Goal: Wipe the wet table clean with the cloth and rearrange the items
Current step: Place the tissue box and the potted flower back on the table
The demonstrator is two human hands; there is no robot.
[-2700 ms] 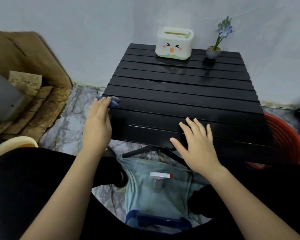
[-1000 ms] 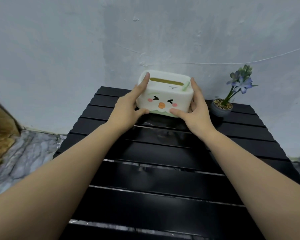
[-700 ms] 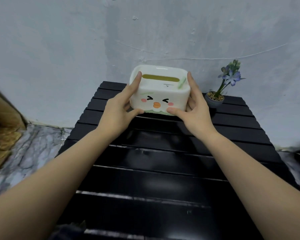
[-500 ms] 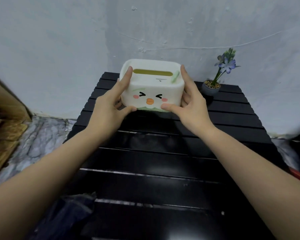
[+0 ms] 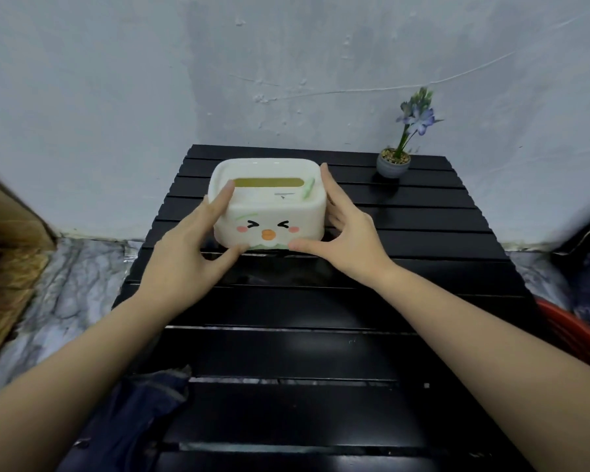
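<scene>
- At the far left, brown cardboard (image 5: 4,253) leans by the wall, off the bench (image 5: 321,352), above a marbled floor (image 5: 69,287).
- Low on the left, a dark blue cloth (image 5: 143,417) lies crumpled on the bench's near-left corner, partly under the left forearm; neither hand touches it.
- Further in, the left hand (image 5: 188,264) is clasped on the tissue box (image 5: 268,209), one fingertip on the lid's rim and the thumb under the front lower edge.
- That white box, with its cartoon face turned toward the person, sits at mid-bench toward the back; whether its base rests on the slats or is just lifted I cannot tell.
- Its long axis runs left to right, so the two hands bracket its short ends, each equally near.
- On the other end, the right hand (image 5: 348,229) grips the box, fingers (image 5: 327,185) flat along the side.
- Back right, a small potted flower (image 5: 394,161) stands apart from the box; a red basin (image 5: 573,335) shows beyond the bench's right edge.
</scene>
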